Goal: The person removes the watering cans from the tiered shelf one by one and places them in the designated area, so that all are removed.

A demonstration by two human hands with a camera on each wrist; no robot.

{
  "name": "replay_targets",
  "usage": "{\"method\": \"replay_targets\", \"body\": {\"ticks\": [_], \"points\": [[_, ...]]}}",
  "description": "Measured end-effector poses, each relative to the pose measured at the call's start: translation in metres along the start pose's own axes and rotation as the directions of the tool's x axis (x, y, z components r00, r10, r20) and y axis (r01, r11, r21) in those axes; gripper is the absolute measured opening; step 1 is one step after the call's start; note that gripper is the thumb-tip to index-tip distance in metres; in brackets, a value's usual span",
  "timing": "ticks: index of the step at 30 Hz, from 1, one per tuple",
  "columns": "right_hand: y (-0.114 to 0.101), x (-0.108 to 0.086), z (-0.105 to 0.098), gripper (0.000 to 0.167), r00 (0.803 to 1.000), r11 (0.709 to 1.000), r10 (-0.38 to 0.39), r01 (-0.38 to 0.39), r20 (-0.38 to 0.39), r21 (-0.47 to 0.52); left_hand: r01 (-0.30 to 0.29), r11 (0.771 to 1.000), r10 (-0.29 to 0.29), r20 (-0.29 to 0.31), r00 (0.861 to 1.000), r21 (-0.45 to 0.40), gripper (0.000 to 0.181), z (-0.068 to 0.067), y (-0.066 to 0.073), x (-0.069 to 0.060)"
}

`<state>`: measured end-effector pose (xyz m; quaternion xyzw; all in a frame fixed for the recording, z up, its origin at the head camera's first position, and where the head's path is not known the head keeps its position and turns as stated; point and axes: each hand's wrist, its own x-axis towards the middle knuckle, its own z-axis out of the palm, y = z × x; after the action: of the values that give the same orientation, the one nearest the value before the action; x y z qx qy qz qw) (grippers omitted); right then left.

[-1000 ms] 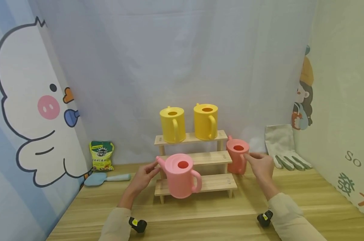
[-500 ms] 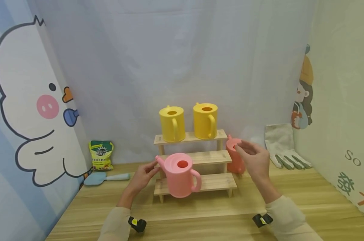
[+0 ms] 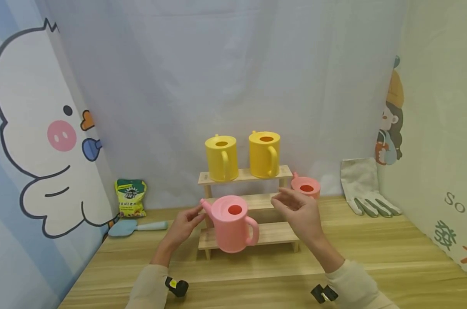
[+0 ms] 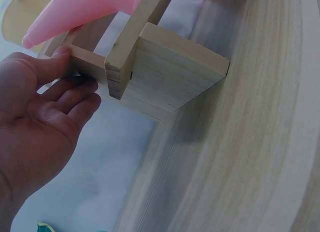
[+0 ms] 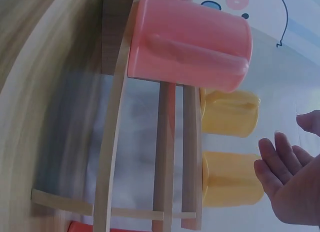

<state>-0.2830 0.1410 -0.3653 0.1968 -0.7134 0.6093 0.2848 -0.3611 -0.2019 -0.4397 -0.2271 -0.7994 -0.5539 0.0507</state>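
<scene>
A pink watering can stands on the left part of the lowest step of a three-tier wooden stand, its spout pointing left. Beside that spout, my left hand pinches the left end of the middle step; the left wrist view shows the thumb above the board and the fingers beneath. My right hand hovers before the stand's right side, fingers loosely bent around nothing. Behind it, a coral-red watering can is partly covered. Two yellow watering cans occupy the top step.
A light blue trowel and a green-yellow packet are at the left of the wooden table. At the back right, a white-and-green glove leans against the curtain.
My right hand has let go of the coral-red can's handle and moved left, in front of the stand. The left hand and pink can stay put.
</scene>
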Motion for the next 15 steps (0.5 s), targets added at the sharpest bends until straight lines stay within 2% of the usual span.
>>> {"method": "replay_targets", "body": {"ticks": [4, 11, 15], "points": [[0.001, -0.006, 0.011, 0.029, 0.999, 1.000, -0.023, 0.023, 0.050, 0.001, -0.015, 1.000, 0.015, -0.001, 1.000, 0.006, 0.046, 0.001, 0.001, 0.000], [0.008, -0.016, 0.028, 0.037, 0.981, 1.000, 0.013, -0.012, 0.193, -0.005, -0.037, 0.999, 0.037, -0.004, 0.999, 0.008, 0.045, 0.001, 0.001, 0.000], [0.013, -0.020, 0.036, 0.038, 0.977, 0.999, 0.011, -0.002, 0.212, -0.042, -0.034, 0.999, 0.034, 0.002, 0.999, 0.005, 0.045, 0.001, 0.001, -0.001]]}}
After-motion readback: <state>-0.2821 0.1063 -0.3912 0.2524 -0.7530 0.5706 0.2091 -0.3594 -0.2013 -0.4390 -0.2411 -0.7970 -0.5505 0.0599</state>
